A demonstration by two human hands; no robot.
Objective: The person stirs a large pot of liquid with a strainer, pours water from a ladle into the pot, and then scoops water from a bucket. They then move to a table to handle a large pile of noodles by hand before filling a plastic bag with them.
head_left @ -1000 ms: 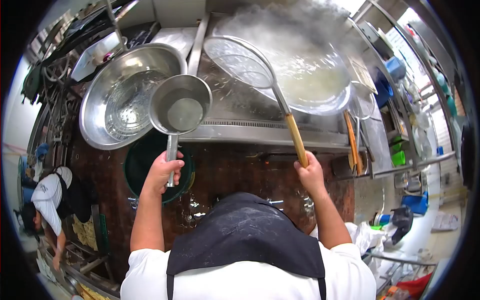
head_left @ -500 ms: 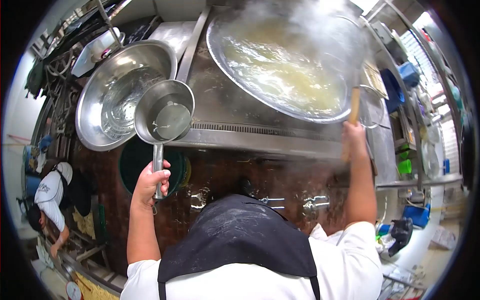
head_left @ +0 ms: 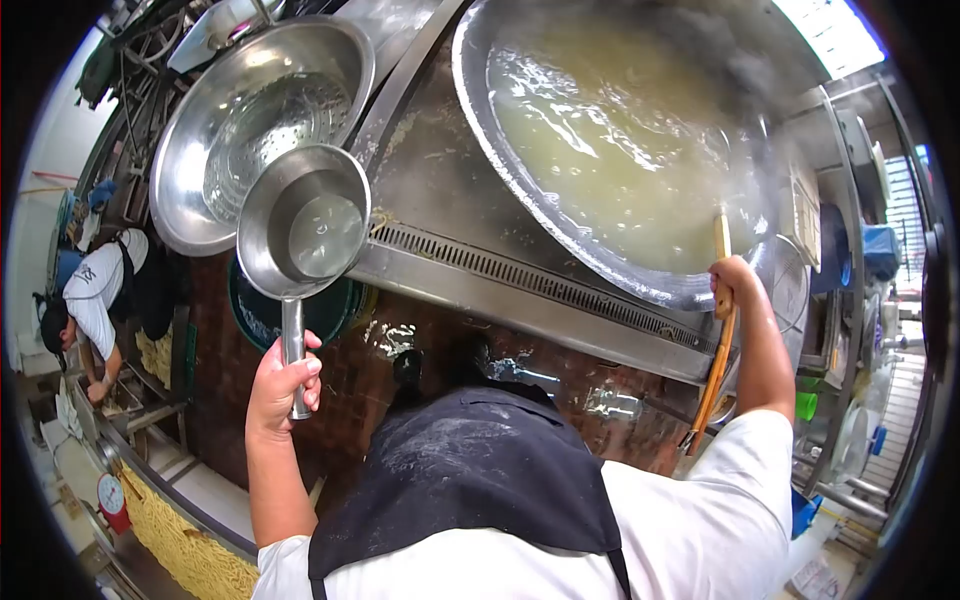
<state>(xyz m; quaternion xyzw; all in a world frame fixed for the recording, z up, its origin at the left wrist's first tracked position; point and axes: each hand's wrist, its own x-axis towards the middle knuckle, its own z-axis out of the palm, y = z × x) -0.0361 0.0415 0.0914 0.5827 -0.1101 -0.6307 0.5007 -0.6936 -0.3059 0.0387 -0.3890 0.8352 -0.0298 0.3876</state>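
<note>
My left hand (head_left: 283, 385) is closed round the straight metal handle of a deep steel dipper (head_left: 262, 225), which holds some cloudy liquid. The dipper is raised in front of the near edge of a wide steel basin (head_left: 182, 190). At the right, my right hand (head_left: 733, 280) grips a long wooden handle (head_left: 718, 375) close to the rim of a huge wok (head_left: 535, 215). Pale, bubbling liquid fills the wok. The handle's upper end reaches over the liquid, and its lower end hangs below my hand; whatever is at its far end cannot be made out.
A steel counter (head_left: 425, 165) with a slotted drain (head_left: 500, 275) lies between basin and wok. Below the dipper stands a dark green tub (head_left: 345, 300) on a wet floor. At the left, another person (head_left: 95, 285) bends over near noodles (head_left: 185, 535) and a dial scale (head_left: 110, 493).
My view has turned and come closer to the wok. The dipper has shifted slightly left. My right hand holds the handle lower in view, and steam over the wok has thinned.
</note>
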